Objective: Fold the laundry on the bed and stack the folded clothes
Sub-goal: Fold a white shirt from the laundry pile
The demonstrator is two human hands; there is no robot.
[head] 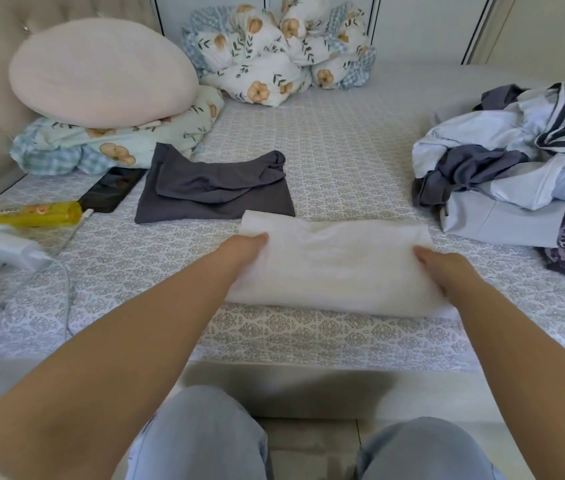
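A white folded garment (336,268) lies flat on the patterned bed sheet (343,157) near the front edge. My left hand (244,251) holds its left end with the fingers tucked in at the cloth. At the other end my right hand (442,271) grips the right side the same way. Just behind the white piece, to the left, lies a folded dark grey garment (212,192). A loose pile of unfolded laundry (516,168) in pale blue, grey and dark stripes sits at the right of the bed.
A round pink cushion (101,71) rests on floral pillows at the back left, beside a bundled floral duvet (281,53). At the left edge lie a yellow bottle (28,214), a black phone (111,192), and a white charger (7,254) with cables. My knees show below.
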